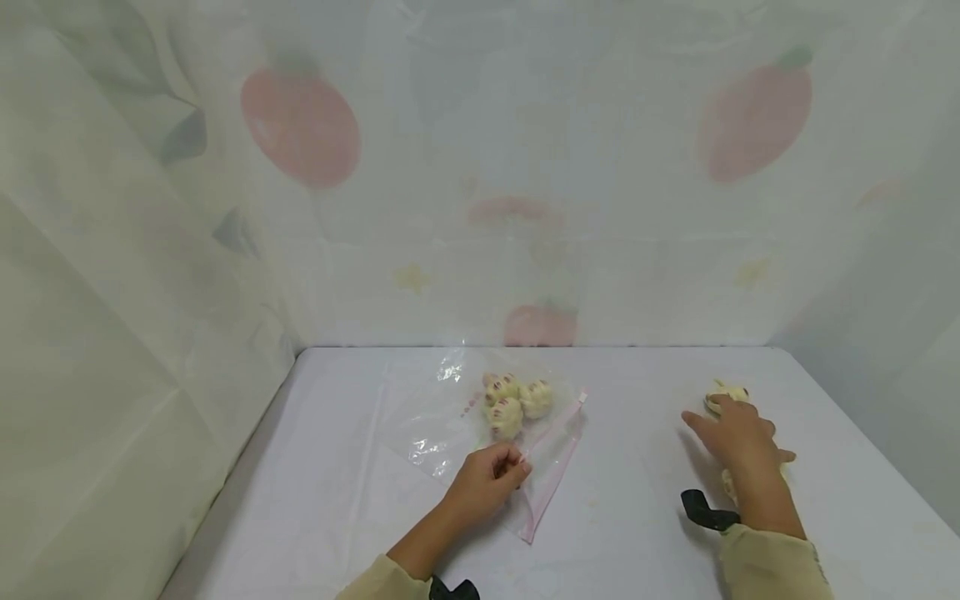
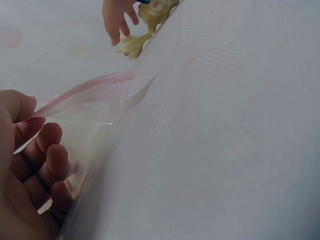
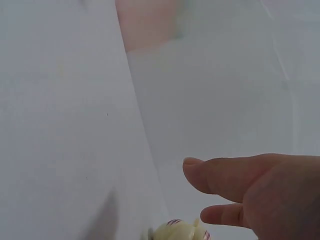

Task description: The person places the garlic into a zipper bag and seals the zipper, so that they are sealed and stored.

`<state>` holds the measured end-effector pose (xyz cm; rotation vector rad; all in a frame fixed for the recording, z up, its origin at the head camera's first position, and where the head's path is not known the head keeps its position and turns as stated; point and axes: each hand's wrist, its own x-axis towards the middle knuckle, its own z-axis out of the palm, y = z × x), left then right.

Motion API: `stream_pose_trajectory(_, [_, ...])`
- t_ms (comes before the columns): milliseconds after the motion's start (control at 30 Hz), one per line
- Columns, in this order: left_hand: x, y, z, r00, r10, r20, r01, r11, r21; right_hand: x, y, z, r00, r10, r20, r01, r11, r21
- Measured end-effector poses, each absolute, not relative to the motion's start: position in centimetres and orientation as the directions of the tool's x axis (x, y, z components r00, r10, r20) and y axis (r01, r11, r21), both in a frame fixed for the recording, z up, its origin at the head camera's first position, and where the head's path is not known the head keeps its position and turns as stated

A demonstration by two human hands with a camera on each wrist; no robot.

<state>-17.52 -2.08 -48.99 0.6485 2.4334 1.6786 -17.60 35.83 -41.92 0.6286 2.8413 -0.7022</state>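
Observation:
My left hand pinches the edge of a clear zip bag with a pink strip, thumb against fingers near its opening. Three cream garlic bulbs with purple streaks lie together inside the bag, which rests flat. Over on the right, my right hand is held above more garlic, its fingers spread and thumb out. One garlic bulb shows beyond its fingertips and another is partly hidden beneath the hand. In the right wrist view, a garlic bulb peeks in at the bottom edge, apart from the thumb.
A white table bears everything. Behind it rises a pale curtain printed with strawberries, and cloth walls flank both sides. A black wrist strap part sticks out by the right sleeve.

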Motion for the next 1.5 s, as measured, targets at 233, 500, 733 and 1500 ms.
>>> stream_pose_trajectory(233, [-17.5,-2.0,-49.0,-0.903,0.406,0.143,0.278,0.296,0.914,-17.5,34.8,-42.0,-0.930,0.315,-0.191,0.367,0.829,-0.421])
stream_pose_trajectory(500, [-17.5,-2.1,-49.0,-0.904,0.404,0.141,0.277,0.302,0.912,-18.1,32.7,-42.5,-0.953,0.262,-0.150,0.301,0.859,-0.414])
stream_pose_trajectory(733, [-17.4,-2.1,-48.8,-0.906,0.401,0.131,0.264,0.297,0.917,-18.3,29.7,-42.9,-0.980,0.176,-0.090,0.197,0.897,-0.396])
stream_pose_trajectory(1500, [-17.5,-2.1,-49.0,-0.904,0.404,0.138,0.279,0.315,0.907,-19.0,26.2,-46.1,-0.986,-0.163,-0.045,-0.109,0.812,-0.574])
